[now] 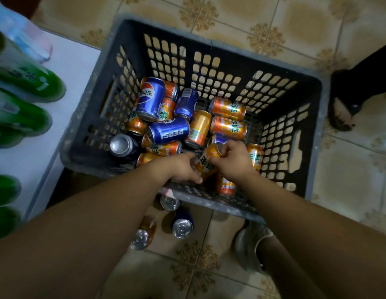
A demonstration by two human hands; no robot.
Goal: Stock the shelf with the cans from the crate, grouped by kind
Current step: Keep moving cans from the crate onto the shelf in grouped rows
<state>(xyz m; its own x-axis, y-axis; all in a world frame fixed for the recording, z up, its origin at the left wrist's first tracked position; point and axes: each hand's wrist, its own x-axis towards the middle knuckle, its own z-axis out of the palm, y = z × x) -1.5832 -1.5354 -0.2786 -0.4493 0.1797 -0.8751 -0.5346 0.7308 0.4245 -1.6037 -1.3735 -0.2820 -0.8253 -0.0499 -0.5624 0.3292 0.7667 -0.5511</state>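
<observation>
The crate (313,117) stands on the tiled floor (349,190) at the centre of the view. The shelf (64,87) lies at 9 o'clock, just beside the crate's left wall.

Crate contents (visible cans only; lower layers are hidden):
- Blue cans (168,131): 5. Four are grouped toward 10 o'clock. One shows partly, just above the right hand.
- Orange cans (228,127): 11, mixed among the blue ones. One is partly hidden behind the near wall at 6 o'clock.

Both hands are inside the crate at 6 o'clock, on one of the orange cans, the held can (206,164). This can is tilted, with its top toward 1 o'clock.
- Left hand (181,167): fingers curled against the can's left side, thumb below it.
- Right hand (233,160): fingers curled close together over the can's upper end.

Outside the crate, below its near wall at 6 o'clock, 3 floor cans (182,225) stand upright: 1 blue, 1 orange, 1 of a colour that cannot be told.

On the shelf: at least 4 green bottles (43,85), blurred, and 1 clear bottle (26,39) at 11 o'clock.

A sandalled foot (343,111) stands at 3 o'clock. A grey shoe (250,240) stands at 5 o'clock.
</observation>
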